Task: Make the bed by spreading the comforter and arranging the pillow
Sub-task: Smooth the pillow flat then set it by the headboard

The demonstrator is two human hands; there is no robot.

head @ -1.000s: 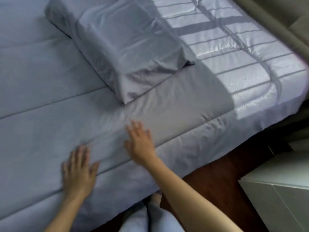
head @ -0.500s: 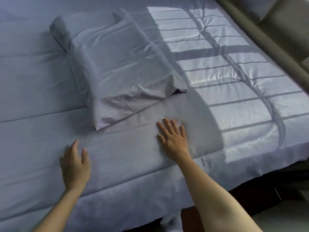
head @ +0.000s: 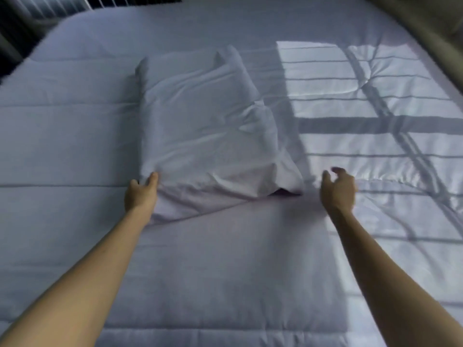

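A pale grey-blue quilted comforter (head: 225, 271) lies spread flat over the whole bed. On it, in the middle, rests a pillow (head: 200, 126) in a matching loose case, lying lengthwise away from me, its open end flap sagging at the near right corner. My left hand (head: 140, 192) grips the pillow's near left corner, thumb on top and fingers tucked beneath. My right hand (head: 338, 190) hovers just right of the near right corner with curled, spread fingers, apart from the pillow and holding nothing.
Sunlight with window-bar shadows (head: 375, 121) falls across the right half of the comforter. A padded bed frame edge (head: 426, 28) runs along the far right. A dark gap and a white railing (head: 75, 3) show past the bed's far left corner.
Both hands left the comforter near the bed's edge and reached forward to the pillow. The left hand took hold of its near left corner. My view moved up over the bed.
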